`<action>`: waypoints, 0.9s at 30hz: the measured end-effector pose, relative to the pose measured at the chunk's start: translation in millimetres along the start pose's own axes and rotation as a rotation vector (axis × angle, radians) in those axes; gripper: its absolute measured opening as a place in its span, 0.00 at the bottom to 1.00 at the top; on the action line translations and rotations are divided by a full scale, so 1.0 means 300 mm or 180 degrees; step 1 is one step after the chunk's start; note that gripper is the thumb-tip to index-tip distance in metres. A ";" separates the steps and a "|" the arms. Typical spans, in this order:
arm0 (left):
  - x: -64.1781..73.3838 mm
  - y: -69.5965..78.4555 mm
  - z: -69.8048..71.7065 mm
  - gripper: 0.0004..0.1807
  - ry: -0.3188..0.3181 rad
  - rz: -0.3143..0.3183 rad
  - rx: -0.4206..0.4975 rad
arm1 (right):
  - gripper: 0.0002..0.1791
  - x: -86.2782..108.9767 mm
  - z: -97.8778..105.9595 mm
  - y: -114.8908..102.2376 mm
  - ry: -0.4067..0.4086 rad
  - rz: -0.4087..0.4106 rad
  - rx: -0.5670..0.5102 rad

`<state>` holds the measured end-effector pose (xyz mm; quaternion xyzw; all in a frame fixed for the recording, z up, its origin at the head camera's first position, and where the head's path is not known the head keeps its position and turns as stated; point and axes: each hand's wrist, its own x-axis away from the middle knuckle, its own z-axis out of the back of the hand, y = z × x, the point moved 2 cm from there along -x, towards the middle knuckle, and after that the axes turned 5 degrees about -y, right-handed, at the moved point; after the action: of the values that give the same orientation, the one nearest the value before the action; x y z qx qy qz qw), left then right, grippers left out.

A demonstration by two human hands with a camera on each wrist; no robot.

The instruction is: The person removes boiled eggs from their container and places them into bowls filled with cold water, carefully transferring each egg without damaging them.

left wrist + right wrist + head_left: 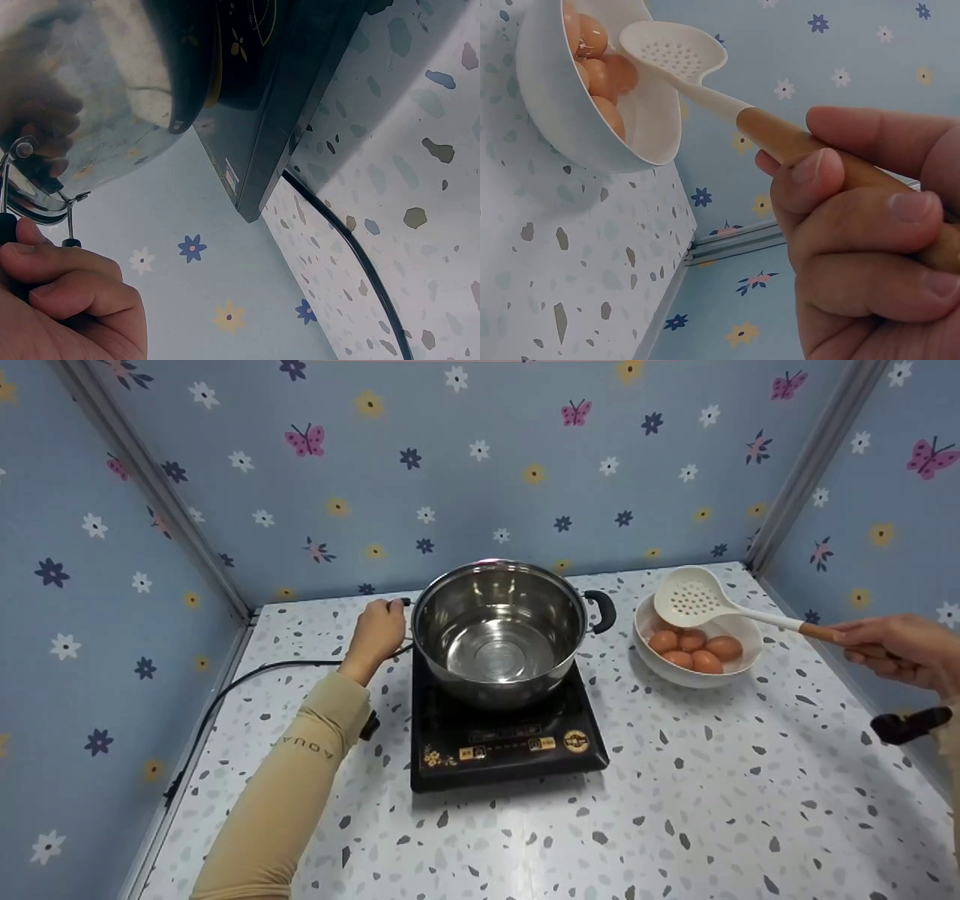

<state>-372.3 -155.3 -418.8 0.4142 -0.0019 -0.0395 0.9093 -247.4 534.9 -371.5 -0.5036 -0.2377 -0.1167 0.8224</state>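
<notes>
A steel pot stands on a black induction cooker. My left hand grips the pot's left handle; the left wrist view shows the fingers curled round its black grip, close to the pot's shiny wall. In my right hand is a white slotted skimmer, held by its wooden handle. The skimmer's perforated head hovers over the back left part of a white bowl. Several brown eggs lie in that bowl; the skimmer covers part of its far side.
The pot's other black handle sticks out to the right. A black power cord runs from behind the cooker across the speckled table to its left edge. Flowered panels close in the back and both sides.
</notes>
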 end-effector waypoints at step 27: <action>-0.004 0.001 0.007 0.21 -0.0008 -0.0007 0.0081 | 0.21 -0.043 -0.126 -0.137 -0.0191 0.0562 -0.0623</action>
<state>-373.4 -156.6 -417.1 0.4257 -0.0031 -0.0410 0.9039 -265.9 481.6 -360.7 -0.6036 -0.2044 -0.0514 0.7689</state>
